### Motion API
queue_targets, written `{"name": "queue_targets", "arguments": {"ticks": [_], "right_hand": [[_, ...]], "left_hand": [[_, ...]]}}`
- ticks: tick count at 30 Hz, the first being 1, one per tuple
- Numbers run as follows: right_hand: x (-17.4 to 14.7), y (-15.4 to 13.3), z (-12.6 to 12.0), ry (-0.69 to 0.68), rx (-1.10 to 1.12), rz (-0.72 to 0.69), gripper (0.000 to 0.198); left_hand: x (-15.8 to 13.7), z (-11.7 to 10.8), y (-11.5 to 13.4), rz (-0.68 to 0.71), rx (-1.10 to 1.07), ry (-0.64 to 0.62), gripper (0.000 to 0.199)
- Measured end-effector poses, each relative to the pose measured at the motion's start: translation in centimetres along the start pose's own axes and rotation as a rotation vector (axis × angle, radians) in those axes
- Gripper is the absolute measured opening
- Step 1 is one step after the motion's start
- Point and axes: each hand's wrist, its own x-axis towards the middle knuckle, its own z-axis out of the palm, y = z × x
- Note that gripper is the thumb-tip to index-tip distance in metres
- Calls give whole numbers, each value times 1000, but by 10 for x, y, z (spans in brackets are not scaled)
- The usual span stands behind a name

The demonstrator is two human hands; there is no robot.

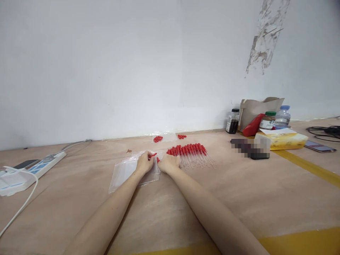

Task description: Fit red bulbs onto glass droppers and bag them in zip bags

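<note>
1. Left hand (145, 162) has its fingertips closed on a red bulb (153, 155), over the far right part of the clear plastic bags (119, 173). Right hand (169, 163) looks pinched on a 2nd red bulb (158, 160), just to the right. Can't tell if a stem's tucked in either palm.
2. Bulbs look like soft rubber, so I'd guess super light, squishy and kinda grippy. Pinch them by the fat middle.
3. The row of red-topped droppers (190, 150) is just right of the right hand, red ends far, clear stems (198, 161) pointing near. Stems look thin and stiff, maybe glass, so I'd treat them as slippery and fragile. Grab up by the red end, don't bend.
4. Bags look thin and floppy, probably slide easily. Take an edge.
5. Far side's tighter: left pile (158, 139) and right pile (182, 136) of red bits, then the wall (132, 71).
6. Most room's on the near tabletop (164, 212). Sideways, you've got till the power strip (47, 166) left and the dark item (259, 156) right.
</note>
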Motion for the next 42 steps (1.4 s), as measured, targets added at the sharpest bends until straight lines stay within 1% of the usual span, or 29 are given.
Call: {"name": "queue_targets", "arguments": {"ticks": [3,5,6,9,10,11,12,14,17,19,22,25,33,38,42], "right_hand": [[-4,12,-11,69,18,10,31],[-10,28,-19,127,44,-52,28],[-15,38,-22,156,68,-99,27],[-33,73,-26,241,185,-345,24],[-40,85,-25,251,217,-418,22],[-47,95,-24,255,251,-499,20],[-54,105,-22,268,283,-561,19],[-66,117,-17,296,314,-638,18],[-80,124,-10,355,301,-660,17],[-87,124,-7,377,291,-653,14],[-93,121,-6,370,291,-662,10],[-97,119,-4,343,287,-677,9],[-95,117,2,304,282,-680,11],[-93,118,5,280,280,-692,12],[-94,118,5,259,274,-718,13]], "left_hand": [[-2,-10,9,-3,-81,38,9],[-9,-16,17,21,-145,12,12],[-16,-18,22,42,-178,-22,13],[-42,-21,35,123,-265,-153,23],[-52,-22,38,154,-304,-201,27],[-62,-22,41,189,-389,-267,29],[-71,-21,44,190,-455,-312,27],[-85,-19,47,121,-566,-372,27],[-96,-13,49,4,-627,-377,29],[-99,-9,49,-12,-611,-371,29],[-100,-5,46,21,-636,-359,27],[-102,-3,43,93,-689,-355,24],[-105,-3,42,181,-635,-372,22],[-105,-7,45,206,-589,-358,22],[-106,-7,47,193,-575,-351,22]]}}
